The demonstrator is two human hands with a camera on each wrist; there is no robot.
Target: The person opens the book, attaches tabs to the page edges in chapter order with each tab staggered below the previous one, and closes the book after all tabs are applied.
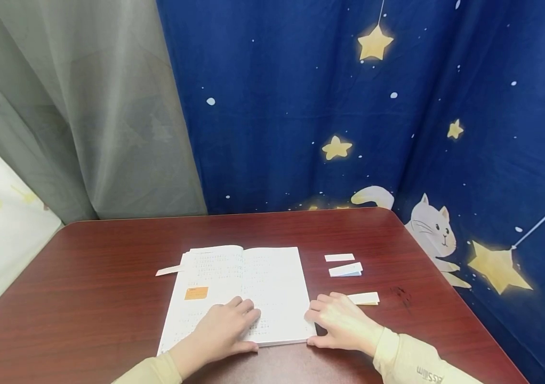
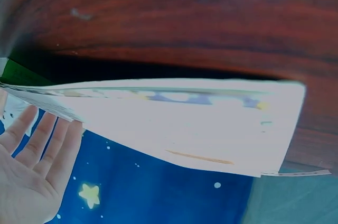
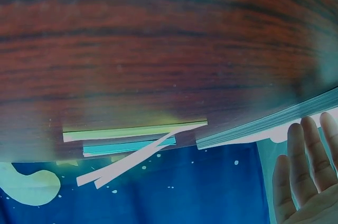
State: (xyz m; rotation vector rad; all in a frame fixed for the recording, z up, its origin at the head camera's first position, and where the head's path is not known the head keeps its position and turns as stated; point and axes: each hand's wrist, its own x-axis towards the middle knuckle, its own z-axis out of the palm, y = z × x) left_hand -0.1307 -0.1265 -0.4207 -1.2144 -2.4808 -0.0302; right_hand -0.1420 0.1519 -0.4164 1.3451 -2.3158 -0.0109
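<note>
An open book (image 1: 272, 288) with printed pages lies flat on the table. My left hand (image 1: 226, 325) rests on the lower part of the book near the gutter, its fingers extended over the page, as the left wrist view also shows. My right hand (image 1: 342, 322) is at the lower right edge of the book, fingertips on the page margin and thumb near the bottom corner. In the right wrist view, the fingers (image 3: 301, 166) are fairly straight against the page edge. A pale paper strip (image 1: 168, 270) sticks out from the book's left side.
To the right of the book lie a white strip (image 1: 339, 257), a folded white-and-blue strip (image 1: 345, 269) and a white-and-yellow strip (image 1: 365, 298), the last partly behind my right hand. Beyond the reddish-brown table (image 1: 109, 277) hang grey and blue curtains (image 1: 282, 106).
</note>
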